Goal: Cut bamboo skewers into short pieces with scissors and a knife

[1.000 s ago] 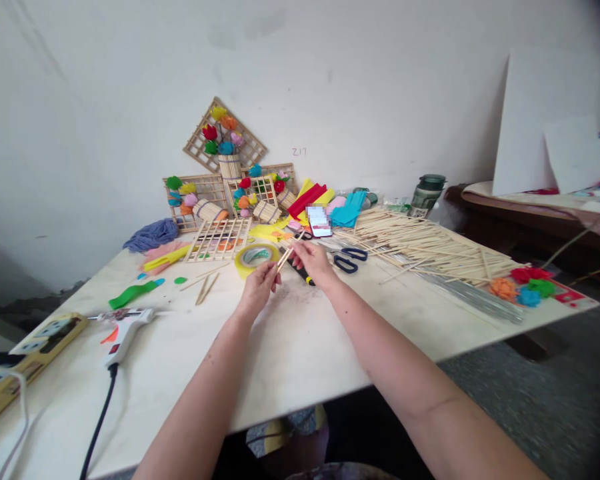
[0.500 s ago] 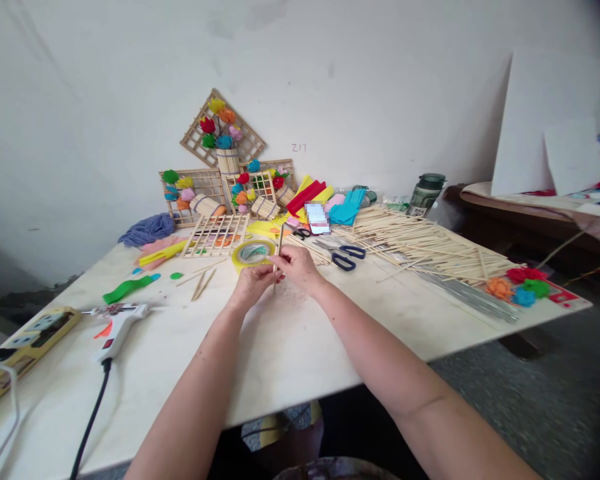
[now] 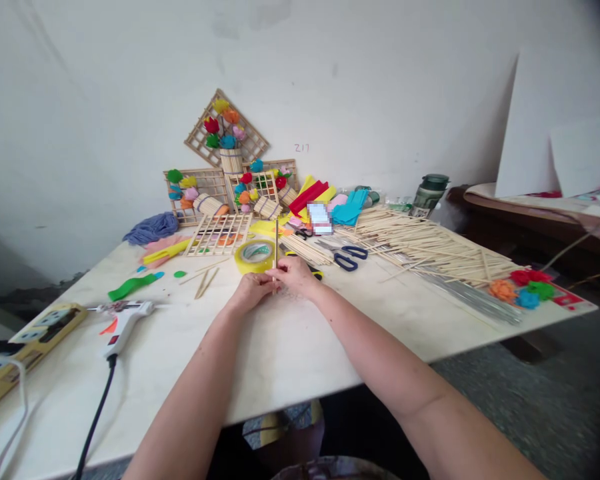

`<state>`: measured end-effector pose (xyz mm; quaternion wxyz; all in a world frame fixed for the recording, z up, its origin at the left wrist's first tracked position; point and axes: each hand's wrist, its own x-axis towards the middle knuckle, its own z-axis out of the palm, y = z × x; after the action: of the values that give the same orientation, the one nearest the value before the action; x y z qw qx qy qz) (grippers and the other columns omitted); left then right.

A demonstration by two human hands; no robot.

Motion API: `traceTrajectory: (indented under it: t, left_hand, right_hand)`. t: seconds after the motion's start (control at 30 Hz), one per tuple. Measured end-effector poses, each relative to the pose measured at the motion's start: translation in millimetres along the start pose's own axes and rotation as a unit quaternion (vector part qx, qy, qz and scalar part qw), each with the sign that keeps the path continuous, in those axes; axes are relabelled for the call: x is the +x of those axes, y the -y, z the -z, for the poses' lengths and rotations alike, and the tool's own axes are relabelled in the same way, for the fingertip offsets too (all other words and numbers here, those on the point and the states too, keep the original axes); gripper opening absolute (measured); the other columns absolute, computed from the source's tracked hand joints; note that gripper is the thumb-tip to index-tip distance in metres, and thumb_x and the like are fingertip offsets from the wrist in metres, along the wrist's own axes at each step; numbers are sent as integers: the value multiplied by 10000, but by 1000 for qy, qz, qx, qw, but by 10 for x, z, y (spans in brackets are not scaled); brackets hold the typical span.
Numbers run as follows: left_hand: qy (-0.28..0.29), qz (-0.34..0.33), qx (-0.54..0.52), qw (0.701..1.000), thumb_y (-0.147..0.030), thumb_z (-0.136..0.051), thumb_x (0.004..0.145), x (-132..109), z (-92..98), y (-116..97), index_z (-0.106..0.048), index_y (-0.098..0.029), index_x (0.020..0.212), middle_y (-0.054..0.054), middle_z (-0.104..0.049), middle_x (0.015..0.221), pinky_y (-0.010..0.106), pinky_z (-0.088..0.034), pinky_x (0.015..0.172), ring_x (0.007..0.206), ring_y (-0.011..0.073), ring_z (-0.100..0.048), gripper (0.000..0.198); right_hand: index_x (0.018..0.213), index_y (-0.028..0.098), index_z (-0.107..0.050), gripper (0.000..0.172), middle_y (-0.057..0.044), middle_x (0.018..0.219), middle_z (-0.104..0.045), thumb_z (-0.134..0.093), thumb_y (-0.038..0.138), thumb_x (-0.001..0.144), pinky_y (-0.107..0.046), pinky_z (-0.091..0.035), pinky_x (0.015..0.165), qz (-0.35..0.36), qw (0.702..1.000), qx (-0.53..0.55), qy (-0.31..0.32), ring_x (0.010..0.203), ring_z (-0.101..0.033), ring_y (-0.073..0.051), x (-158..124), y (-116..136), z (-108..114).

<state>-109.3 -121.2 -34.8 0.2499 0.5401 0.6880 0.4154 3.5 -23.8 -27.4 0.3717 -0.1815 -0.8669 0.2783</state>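
My left hand [image 3: 254, 291] and my right hand [image 3: 296, 273] meet over the white table [image 3: 300, 353]. Both have their fingers closed on thin wooden sticks [image 3: 276, 243] standing upright between them; how many sticks is too small to tell. A roll of yellow tape [image 3: 254, 256] lies just behind my left hand. Behind my right hand, a yellow-and-black tool [image 3: 316, 271] shows in part. Dark blue-handled scissors [image 3: 347, 256] lie further right, beside a small bundle of sticks [image 3: 307, 249].
A glue gun [image 3: 130, 327] with a black cord and a power strip [image 3: 40, 340] are at the left. Wooden lattices [image 3: 220, 235] with coloured flowers stand behind. Many loose sticks [image 3: 420, 243], metal wires [image 3: 470, 297] and a dark green bottle [image 3: 427, 195] are at the right.
Both hands have moved slightly down, and the sticks between them now stand straighter. The yellow-and-black tool behind my right hand has come into sight. The view has shifted slightly.
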Motion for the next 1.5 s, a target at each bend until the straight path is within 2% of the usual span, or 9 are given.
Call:
traceTrajectory:
  t: [0.27, 0.63, 0.83, 0.93, 1.0, 1.13, 1.33, 1.43, 1.5]
  left_hand:
    - [4, 16, -10, 1000, -488, -578, 636, -22, 15, 2, -638, -122, 617, -54, -351, 419, 196, -160, 395, 399, 42, -245, 372]
    - [-15, 8, -27, 999, -471, -593, 622, -16, -28, -28, -655, -134, 597, -44, -409, 414, 188, -184, 389, 399, 46, -271, 344]
    - [-1, -2, -156, 988, -495, -598, 636, -57, -61, -159, -644, -132, 774, 21, -617, 660, 207, -383, 518, 570, 107, -518, 391]
    - [13, 4, -244, 970, -485, -590, 661, -76, -78, -238, -594, -138, 890, 45, -635, 759, 254, -442, 630, 665, 131, -570, 416]
    - [-4, -3, -265, 964, -473, -583, 678, -74, -94, -268, -568, -139, 910, 29, -615, 710, 256, -447, 630, 627, 115, -559, 408]
    - [-56, -21, -243, 968, -480, -578, 676, -33, -139, -264, -570, -135, 858, -29, -513, 569, 202, -410, 511, 482, 62, -455, 391]
    - [-136, -23, -93, 986, -492, -505, 712, 22, -127, -266, -610, -145, 760, -42, -445, 496, 177, -269, 394, 420, 45, -335, 365]
    - [-143, -34, -44, 988, -473, -497, 719, 39, -67, -247, -613, -154, 655, -37, -429, 473, 184, -261, 410, 433, 50, -331, 345]
    - [-153, -28, -46, 987, -462, -517, 703, 52, -21, -202, -635, -156, 689, -36, -431, 474, 190, -262, 416, 435, 54, -337, 329]
  right_hand:
    - [697, 155, -592, 164, 39, 550, -509, -521, 300, 727, -180, -322, 504, -22, 991, 128, -19, 509, -435, -78, 20, -29, -11]
    - [542, 151, -539, 276, 52, 492, -420, -533, 371, 710, -184, -280, 486, -35, 994, 103, -10, 513, -375, -76, 37, -9, 15]
    - [524, 156, -525, 274, 54, 478, -415, -532, 365, 700, -190, -284, 468, -75, 987, 141, -21, 481, -371, -74, 51, 14, 67]
    - [511, 159, -516, 252, 52, 495, -412, -547, 341, 683, -195, -304, 487, -69, 984, 155, -52, 498, -381, -78, 66, 32, 93]
    - [501, 161, -504, 230, 42, 543, -442, -566, 317, 658, -197, -333, 529, -51, 981, 166, -80, 544, -415, -84, 73, 45, 108]
    - [500, 163, -500, 230, 36, 564, -466, -576, 327, 644, -205, -357, 553, -69, 967, 226, -93, 562, -441, -90, 56, 72, 118]
    - [542, 161, -531, 238, 62, 453, -414, -574, 369, 651, -211, -345, 496, -159, 937, 302, -75, 465, -400, -81, 19, 97, 70]
    - [596, 158, -571, 291, 53, 458, -431, -527, 426, 700, -216, -351, 495, -153, 954, 255, -48, 469, -416, -90, 45, 53, 80]
    - [673, 161, -616, 334, 29, 520, -502, -475, 456, 744, -224, -365, 530, -136, 977, 160, -38, 526, -463, -106, 60, 10, 127]
